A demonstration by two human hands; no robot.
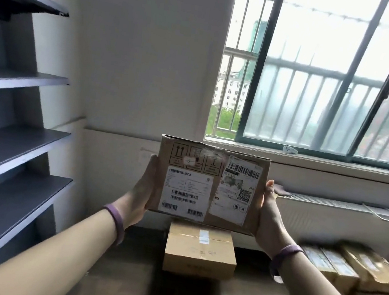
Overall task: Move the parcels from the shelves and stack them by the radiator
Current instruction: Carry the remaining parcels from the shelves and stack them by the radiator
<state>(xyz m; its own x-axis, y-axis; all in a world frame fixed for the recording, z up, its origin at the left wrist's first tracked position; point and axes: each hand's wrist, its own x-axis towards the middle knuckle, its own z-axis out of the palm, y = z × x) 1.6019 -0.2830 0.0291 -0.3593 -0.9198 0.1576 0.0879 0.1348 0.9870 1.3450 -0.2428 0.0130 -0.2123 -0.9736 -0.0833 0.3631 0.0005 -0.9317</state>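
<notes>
The grey multi-tier shelving unit point(12, 136) is cut off at the frame's left edge, left of the white panel radiator point(333, 222); its visible tiers carry nothing. The barred, dark-framed window point(323, 78) sits above the radiator, its right part cut off. To the radiator's lower right a blurred cluster of brown cardboard parcels point(355, 272) lies on the floor, their labels illegible. A plain brown taped cardboard box point(200, 250) rests on the floor left of the radiator, its far edge hidden behind the held parcel. The brown cardboard parcel with two white shipping labels point(209, 187) is held in the air left of the radiator (directly over the floor box), label face toward the camera, long axis running left to right, slightly tilted. The left hand point(140, 194) clasps its left end; the right hand point(270, 213) clasps its right end. Fingers behind the parcel are hidden. Both wrists wear purple bands point(115, 221).
</notes>
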